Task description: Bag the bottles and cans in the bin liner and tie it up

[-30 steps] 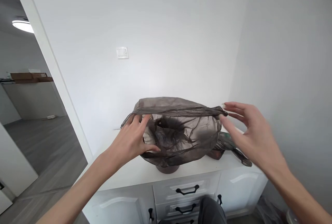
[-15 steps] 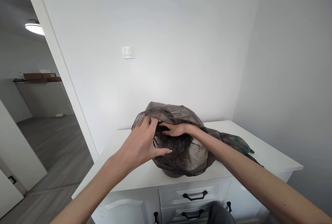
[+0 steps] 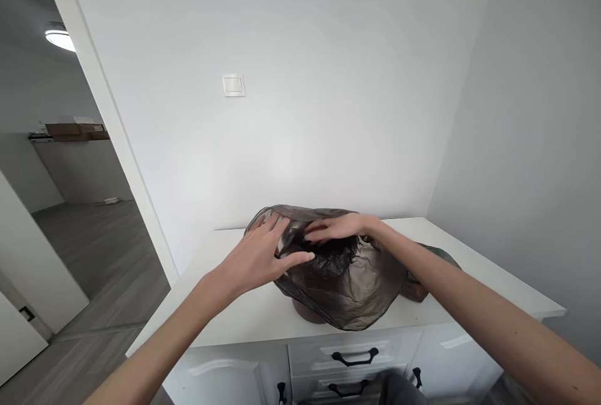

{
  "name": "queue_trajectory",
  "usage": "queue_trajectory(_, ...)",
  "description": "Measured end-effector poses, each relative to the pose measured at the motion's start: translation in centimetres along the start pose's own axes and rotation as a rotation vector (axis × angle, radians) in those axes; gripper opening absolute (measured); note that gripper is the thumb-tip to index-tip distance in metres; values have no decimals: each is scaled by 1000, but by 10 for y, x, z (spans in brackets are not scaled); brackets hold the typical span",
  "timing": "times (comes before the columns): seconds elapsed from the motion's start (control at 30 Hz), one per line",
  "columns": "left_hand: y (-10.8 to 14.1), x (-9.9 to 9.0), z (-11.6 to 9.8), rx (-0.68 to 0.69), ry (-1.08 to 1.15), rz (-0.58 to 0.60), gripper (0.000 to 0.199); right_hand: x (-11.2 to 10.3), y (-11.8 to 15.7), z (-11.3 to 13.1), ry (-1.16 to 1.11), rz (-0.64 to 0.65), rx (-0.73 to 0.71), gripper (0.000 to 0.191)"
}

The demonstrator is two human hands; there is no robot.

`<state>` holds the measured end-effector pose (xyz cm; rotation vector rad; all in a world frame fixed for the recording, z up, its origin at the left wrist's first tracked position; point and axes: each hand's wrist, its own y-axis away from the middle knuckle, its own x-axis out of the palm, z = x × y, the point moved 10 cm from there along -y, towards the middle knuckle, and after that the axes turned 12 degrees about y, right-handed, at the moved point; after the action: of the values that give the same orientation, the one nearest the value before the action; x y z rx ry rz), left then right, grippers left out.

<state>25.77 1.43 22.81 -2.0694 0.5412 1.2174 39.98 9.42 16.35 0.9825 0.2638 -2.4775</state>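
A thin, see-through dark plastic bag (image 3: 366,280) spreads wide open over a brownish round container (image 3: 307,312) on the white cabinet top. My left hand (image 3: 263,248) lies at the bag's left rim, fingers spread and thumb stretched over the opening. Inside the mouth is my right hand (image 3: 335,230), its fingers loosely extended above the crumpled dark plastic in the middle. Nothing shows in either hand. Most of the container is hidden by the bag. Behind my right forearm, a green and reddish-brown item (image 3: 416,290) is partly covered.
The white cabinet (image 3: 235,323) has black handles and stands against a wall with a light switch (image 3: 233,85). A doorway at the left shows another room with cardboard boxes (image 3: 70,131) on a ledge.
The bag's back edge has dropped and its front part has spread lower and to the right. My right hand has shifted slightly right. The view has moved a little.
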Motion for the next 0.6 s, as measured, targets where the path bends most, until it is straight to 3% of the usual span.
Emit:
queue_trajectory(0.07, -8, 4, 11, -23, -6, -9, 67, -4, 2, 4, -221, 103, -69, 43)
queue_trajectory(0.1, -12, 7, 16, -24, -9, -14, 69, -13, 2, 1, -321, 69, -97, 40)
queue_trajectory(0.23, -35, 24, 47, -3, 41, 20, 98, -66, 6, -57, -474, -527, 20, 28)
queue_trajectory(0.3, -44, 36, 68, -1, 162, 93, 110, -72, 10, -87, -476, -679, 107, 34)
queue_trajectory(0.37, -49, 50, 93, -57, 306, 173, 119, -59, 7, -110, -511, -640, 166, 47)
queue_trajectory(0.47, -45, 76, 123, -152, 517, 263, 131, -13, 5, -136, -673, -414, 232, 68)
queue_trajectory(0.53, -36, 95, 127, -114, 671, 300, 128, 21, 11, -148, -772, -316, 242, 74)
queue_trajectory(0.6, -22, 115, 128, -85, 774, 310, 117, 45, 24, -161, -805, -371, 238, 71)
